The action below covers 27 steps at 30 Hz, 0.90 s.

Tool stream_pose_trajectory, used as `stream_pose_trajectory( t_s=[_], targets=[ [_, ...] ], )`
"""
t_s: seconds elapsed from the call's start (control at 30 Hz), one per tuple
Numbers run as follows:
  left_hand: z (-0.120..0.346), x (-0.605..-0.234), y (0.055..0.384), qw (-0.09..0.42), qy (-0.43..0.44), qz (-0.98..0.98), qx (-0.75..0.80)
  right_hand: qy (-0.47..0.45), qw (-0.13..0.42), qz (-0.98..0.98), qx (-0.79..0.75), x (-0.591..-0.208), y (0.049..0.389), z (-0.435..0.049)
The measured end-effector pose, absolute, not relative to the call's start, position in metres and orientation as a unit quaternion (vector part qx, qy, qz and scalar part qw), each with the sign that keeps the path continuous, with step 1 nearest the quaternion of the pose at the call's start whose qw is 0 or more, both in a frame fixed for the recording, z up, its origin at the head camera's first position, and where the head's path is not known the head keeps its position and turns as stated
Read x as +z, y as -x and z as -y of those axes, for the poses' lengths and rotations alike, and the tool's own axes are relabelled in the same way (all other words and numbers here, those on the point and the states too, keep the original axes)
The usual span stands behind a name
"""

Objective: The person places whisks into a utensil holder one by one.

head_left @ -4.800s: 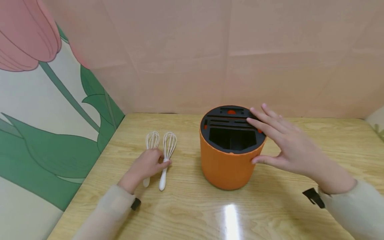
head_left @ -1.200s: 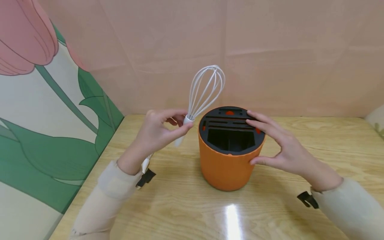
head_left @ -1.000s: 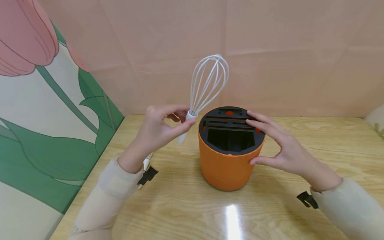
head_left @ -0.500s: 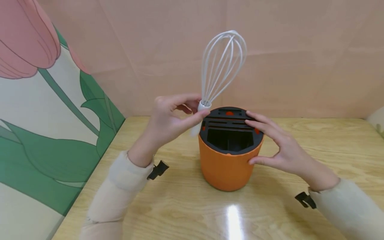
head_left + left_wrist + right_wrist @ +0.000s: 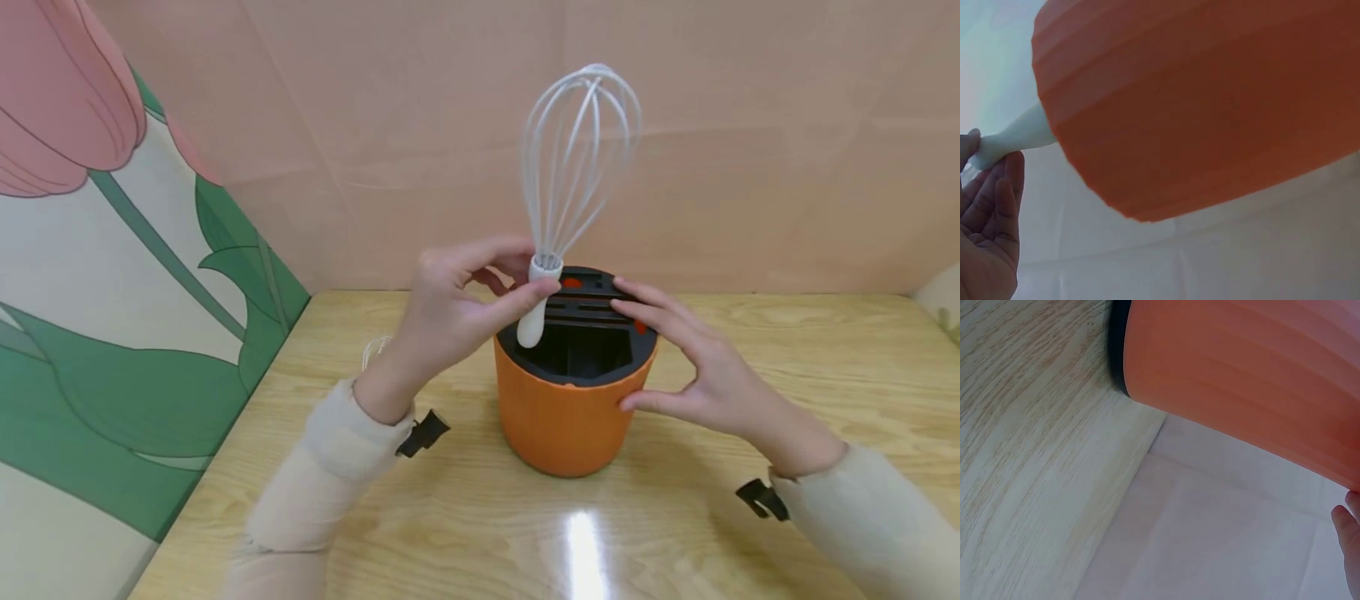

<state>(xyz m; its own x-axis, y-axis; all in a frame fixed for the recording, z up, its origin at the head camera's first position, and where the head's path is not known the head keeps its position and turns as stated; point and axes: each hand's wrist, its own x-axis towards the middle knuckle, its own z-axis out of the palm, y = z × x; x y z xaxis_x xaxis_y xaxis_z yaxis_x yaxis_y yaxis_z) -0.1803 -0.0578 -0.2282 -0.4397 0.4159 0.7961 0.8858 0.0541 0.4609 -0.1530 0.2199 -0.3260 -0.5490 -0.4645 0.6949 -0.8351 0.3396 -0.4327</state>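
Observation:
My left hand (image 5: 468, 300) pinches a white whisk (image 5: 546, 267) between thumb and fingers, near the top of its handle. The whisk stands tilted, its wire loops up and its handle end over the dark compartment of an orange utensil holder (image 5: 570, 425) with a black slotted top. In the left wrist view the whisk handle (image 5: 1019, 131) partly passes behind the holder's orange wall (image 5: 1210, 112). My right hand (image 5: 712, 375) rests on the holder's right side, fingers fairly straight on the rim and thumb against the front wall. In the right wrist view its fingertips (image 5: 1347, 519) touch the orange wall.
A second whisk (image 5: 372, 350) lies on the wooden table (image 5: 465, 533), mostly hidden behind my left wrist. A pinkish cloth backdrop (image 5: 420, 150) stands behind the table, and a panel with a painted tulip (image 5: 67, 100) is at the left.
Since the earliest frame my left hand has picked up one whisk from the table. It has carried it up and right to over the holder. My right hand has stayed on the holder.

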Motion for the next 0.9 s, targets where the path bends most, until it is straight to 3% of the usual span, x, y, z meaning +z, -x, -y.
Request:
stream_pose_trajectory(
  t_s=[0.9],
  targets=[
    [0.028, -0.253, 0.178, 0.142, 0.502, 0.687, -0.505, -0.411, 0.238, 0.788, 0.392, -0.327, 0.153, -0.222]
  ],
)
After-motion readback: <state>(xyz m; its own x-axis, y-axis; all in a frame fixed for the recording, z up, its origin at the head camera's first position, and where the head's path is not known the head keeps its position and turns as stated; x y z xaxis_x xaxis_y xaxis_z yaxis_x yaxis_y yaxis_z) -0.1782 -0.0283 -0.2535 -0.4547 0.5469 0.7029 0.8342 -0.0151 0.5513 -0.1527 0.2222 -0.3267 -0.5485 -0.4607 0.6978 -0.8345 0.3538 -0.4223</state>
